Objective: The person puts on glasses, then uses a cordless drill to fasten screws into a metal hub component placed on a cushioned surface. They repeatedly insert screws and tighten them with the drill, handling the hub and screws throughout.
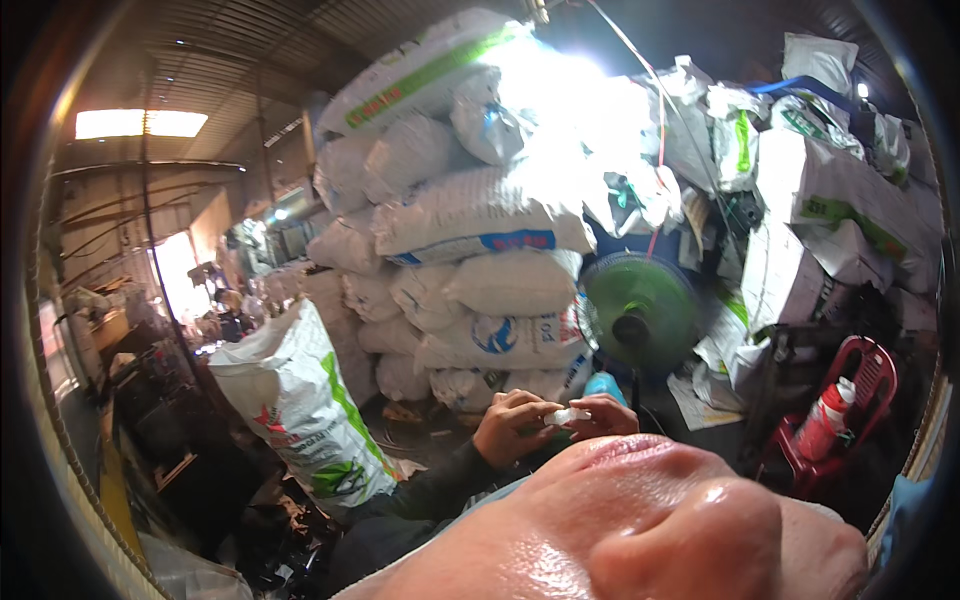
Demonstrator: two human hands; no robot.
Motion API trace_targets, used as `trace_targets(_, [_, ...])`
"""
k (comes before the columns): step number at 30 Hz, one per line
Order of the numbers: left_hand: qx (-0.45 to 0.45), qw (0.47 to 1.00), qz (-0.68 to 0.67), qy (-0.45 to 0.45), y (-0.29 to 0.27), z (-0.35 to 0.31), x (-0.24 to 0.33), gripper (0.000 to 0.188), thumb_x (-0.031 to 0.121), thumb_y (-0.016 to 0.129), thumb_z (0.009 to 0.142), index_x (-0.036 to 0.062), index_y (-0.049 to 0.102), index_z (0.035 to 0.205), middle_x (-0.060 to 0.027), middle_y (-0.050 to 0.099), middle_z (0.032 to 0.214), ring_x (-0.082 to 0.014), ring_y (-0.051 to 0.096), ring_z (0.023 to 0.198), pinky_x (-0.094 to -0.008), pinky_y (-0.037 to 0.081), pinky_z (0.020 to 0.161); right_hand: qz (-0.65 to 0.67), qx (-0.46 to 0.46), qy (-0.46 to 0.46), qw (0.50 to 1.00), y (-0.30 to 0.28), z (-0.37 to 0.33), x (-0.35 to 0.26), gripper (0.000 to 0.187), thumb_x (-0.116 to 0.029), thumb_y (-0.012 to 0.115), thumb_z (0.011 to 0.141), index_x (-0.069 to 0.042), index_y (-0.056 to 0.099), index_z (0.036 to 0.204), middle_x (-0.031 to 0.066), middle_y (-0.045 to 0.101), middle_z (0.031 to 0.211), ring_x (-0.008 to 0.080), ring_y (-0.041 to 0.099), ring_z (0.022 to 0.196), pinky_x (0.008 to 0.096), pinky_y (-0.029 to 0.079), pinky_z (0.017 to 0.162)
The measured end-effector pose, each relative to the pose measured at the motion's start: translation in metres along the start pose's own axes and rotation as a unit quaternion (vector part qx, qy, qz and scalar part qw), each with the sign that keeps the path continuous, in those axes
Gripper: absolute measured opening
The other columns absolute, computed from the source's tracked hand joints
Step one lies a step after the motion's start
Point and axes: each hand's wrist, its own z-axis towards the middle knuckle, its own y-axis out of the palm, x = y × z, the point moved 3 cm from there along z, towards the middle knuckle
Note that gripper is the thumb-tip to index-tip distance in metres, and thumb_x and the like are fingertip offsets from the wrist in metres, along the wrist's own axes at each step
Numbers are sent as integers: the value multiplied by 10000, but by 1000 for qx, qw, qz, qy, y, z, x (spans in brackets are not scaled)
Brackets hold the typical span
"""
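Observation:
Close together in the lower middle, my left hand (512, 428) and my right hand (606, 414) meet around a small whitish, partly see-through piece (567, 416). The fingers of my left hand are bent and pinch its left end. At its other end, the fingers of my right hand are curled against it. What kind of piece it is, I cannot make out. My left forearm in a dark sleeve comes in from the lower left, and my right wrist is hidden. Just behind my right hand shows a light blue thing (604, 385).
An upright open white sack (300, 400) stands left of my hands. Stacked full sacks (480, 215) rise ahead. A large round green fan (642, 312) stands right of them. A red plastic chair (872, 375) at the right bears a red container (824, 422). Dark scraps (290, 545) lie lower left.

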Motion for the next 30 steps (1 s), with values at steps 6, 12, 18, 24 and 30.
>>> trace_targets(6, [-32,999,-39,-2,-3,-8,-6,347,115,766,679,133,694,1018,-29,659,906,-191,602,838,-334,390,796,-101,-3,59,993,0,-2,-35,258,-60,756,768,-46,681,1014,70,656,960,125,633,790,239,514,574])
trace_targets(12, [-118,991,-64,-11,10,-22,-18,366,82,748,661,121,704,1022,-41,651,899,-207,585,824,-337,390,807,-162,-141,73,974,-4,-6,-35,212,-144,744,776,-95,691,975,54,643,872,180,642,756,283,505,619])
trace_targets(18, [-217,813,-478,-254,52,-59,-34,264,3,675,779,-49,654,1038,-96,634,956,-163,592,866,-265,445,794,-119,-223,158,955,-6,-21,-25,166,-208,722,826,-56,691,885,65,662,770,166,651,666,273,505,562])
trace_targets(24, [-146,890,-357,-244,84,-75,-45,239,-8,685,808,-15,655,1044,-57,624,939,-132,569,828,-247,443,764,-227,-135,280,923,-14,-49,4,298,-349,669,843,-52,665,870,70,658,649,232,660,613,352,498,562])
trace_targets(30, [-118,859,-413,-279,104,-75,-42,253,2,682,822,-29,648,1071,-74,631,985,-142,588,908,-259,445,824,-104,-122,297,941,-27,-60,5,272,-265,617,895,-21,636,1014,94,680,701,186,679,608,291,530,533])
